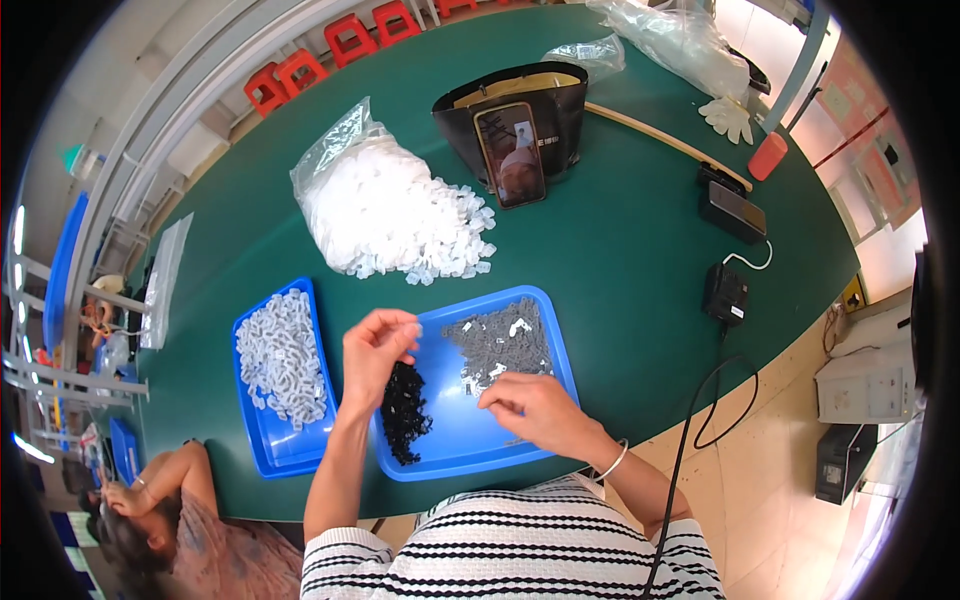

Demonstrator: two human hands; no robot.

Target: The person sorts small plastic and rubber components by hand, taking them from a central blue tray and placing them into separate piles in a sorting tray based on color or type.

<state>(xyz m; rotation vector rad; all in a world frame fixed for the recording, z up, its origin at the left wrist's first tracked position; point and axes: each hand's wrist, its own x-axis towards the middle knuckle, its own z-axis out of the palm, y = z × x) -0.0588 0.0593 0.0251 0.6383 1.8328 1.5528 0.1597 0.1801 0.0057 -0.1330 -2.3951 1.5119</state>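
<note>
My left hand (378,350) is above the left side of a blue tray (437,462), thumb and fingertips pinched together; anything between them is too small to make out. Just below it lies a heap of small black parts (404,420). On the tray's right side spreads a pile of small grey parts (500,335), with a few white pieces (520,327) on top. My right hand (540,410), wearing a bracelet at the wrist, is at the near edge of this pile. Its fingers are also pinched, and what they hold, if anything, cannot be seen.
A second blue tray (280,462) at left holds small clear-whitish parts (283,355). Beyond, an open plastic bag (345,205) spills white pieces. A phone (510,160) leans on a black bag (560,120). A black adapter (725,295) lies right. Another person (190,510) sits lower left.
</note>
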